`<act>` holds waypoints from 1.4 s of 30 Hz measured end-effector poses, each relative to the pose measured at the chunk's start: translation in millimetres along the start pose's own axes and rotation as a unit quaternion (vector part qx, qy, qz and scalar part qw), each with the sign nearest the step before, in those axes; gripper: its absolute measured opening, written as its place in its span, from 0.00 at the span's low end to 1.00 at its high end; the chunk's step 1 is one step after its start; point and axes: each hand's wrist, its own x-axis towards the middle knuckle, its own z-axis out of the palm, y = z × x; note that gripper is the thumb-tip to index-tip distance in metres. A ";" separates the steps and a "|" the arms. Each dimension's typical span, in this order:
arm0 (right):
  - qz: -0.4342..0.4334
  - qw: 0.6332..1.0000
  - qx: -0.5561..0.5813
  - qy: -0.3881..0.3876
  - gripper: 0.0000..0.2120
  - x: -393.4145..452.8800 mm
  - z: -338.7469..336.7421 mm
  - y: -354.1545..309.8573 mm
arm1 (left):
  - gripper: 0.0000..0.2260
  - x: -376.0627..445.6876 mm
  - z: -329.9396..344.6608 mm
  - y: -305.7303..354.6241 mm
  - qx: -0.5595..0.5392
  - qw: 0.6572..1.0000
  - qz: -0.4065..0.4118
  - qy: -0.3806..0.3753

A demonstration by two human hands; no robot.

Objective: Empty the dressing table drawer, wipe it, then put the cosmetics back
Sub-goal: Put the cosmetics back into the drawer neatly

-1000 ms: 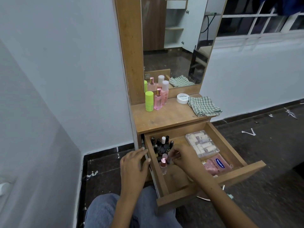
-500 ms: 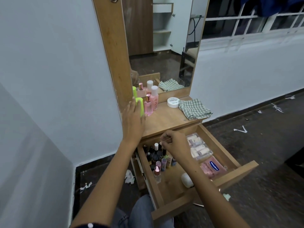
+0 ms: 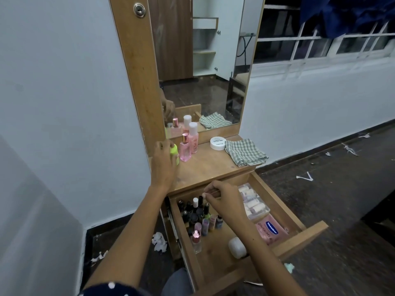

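Observation:
The wooden drawer (image 3: 299, 236) of the dressing table stands pulled open. Inside it, a cluster of several small nail polish bottles (image 3: 197, 214) sits at the left, with a clear box of small bottles (image 3: 253, 202), a pink Vaseline pack (image 3: 270, 230) and a white round container (image 3: 237, 247) beside them. My left hand (image 3: 163, 163) is up on the tabletop and grips a neon green container (image 3: 174, 153). My right hand (image 3: 222, 199) hovers over the polish bottles, its fingers pinched together; what they pinch is too small to tell.
On the tabletop (image 3: 209, 167) stand two pink bottles (image 3: 189, 146), a white round jar (image 3: 217, 143) and a folded checked cloth (image 3: 245, 154), in front of the mirror (image 3: 203, 60). Paper scraps (image 3: 159, 241) lie on the dark floor. A wall is close on the left.
My left hand rose from the drawer's left edge to the tabletop and closed round the green container. My right hand shifted to the back of the drawer. A white round container came into view.

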 end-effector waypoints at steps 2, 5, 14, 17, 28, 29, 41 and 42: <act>-0.019 1.000 0.024 0.000 0.04 -2.9 0.1 -2.8 | 0.11 -21.6 -8.4 7.0 -0.008 0.999 0.031 0.025; -0.049 0.998 0.049 0.002 0.16 -8.9 1.8 -7.1 | 0.11 -63.2 -23.0 22.5 -0.021 0.996 0.078 0.047; -0.140 0.989 0.005 -0.054 0.17 -33.7 -6.4 -12.3 | 0.14 -135.8 -36.2 40.9 -0.195 0.976 0.065 -0.068; -0.096 0.993 -0.008 -0.074 0.20 -41.7 -12.5 5.2 | 0.16 -143.5 -40.0 22.2 -0.139 0.980 0.051 -0.133; 0.074 0.976 -0.165 -0.118 0.20 -63.2 -0.6 25.3 | 0.08 -162.9 -35.1 13.0 0.098 0.967 0.092 -0.215; 0.083 0.974 -0.171 -0.124 0.21 -63.2 2.6 25.2 | 0.07 -163.5 -34.3 14.4 0.094 0.970 0.088 -0.208; 0.080 0.963 -0.209 -0.148 0.18 -61.7 17.6 17.3 | 0.10 -165.4 -30.7 14.5 0.069 0.977 0.063 -0.193; 0.079 0.962 -0.213 -0.150 0.18 -61.8 13.8 18.9 | 0.10 -165.0 -30.3 13.0 0.062 0.979 0.068 -0.179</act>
